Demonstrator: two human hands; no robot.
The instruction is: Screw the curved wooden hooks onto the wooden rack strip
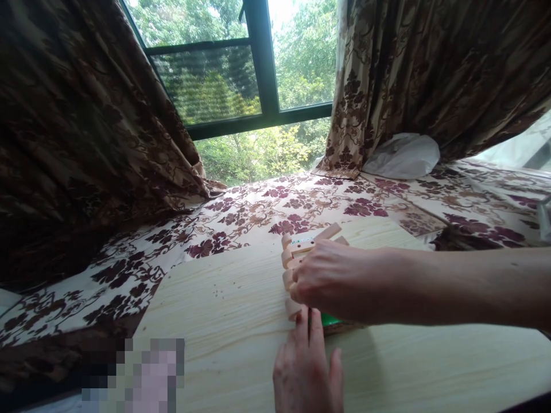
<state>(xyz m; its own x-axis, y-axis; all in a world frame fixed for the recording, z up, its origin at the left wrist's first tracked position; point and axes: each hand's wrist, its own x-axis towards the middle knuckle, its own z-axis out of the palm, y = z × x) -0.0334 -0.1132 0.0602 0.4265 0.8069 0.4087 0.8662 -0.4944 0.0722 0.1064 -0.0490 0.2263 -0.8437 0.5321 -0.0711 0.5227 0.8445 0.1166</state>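
Observation:
A pale wooden piece (302, 246) lies on the light wood-grain board, with rounded blocks along its left side and slats with small dark holes. Part of a flat green surface (329, 319) shows at its near side. My right hand (325, 278) reaches in from the right and lies over the piece, fingers curled; what they grip is hidden beneath the hand. Close below it, my left hand (307, 361) rests with its fingers stretched forward, fingertips at the piece's near left corner and thumb held apart.
The wood-grain board (224, 332) has a few tiny dark specks on its left part. Beyond it spreads a flowered cloth (258, 212) under a window (263, 63) between patterned curtains (86, 97). A white plastic bag (404, 156) lies at the back right. A pixelated patch covers the lower left.

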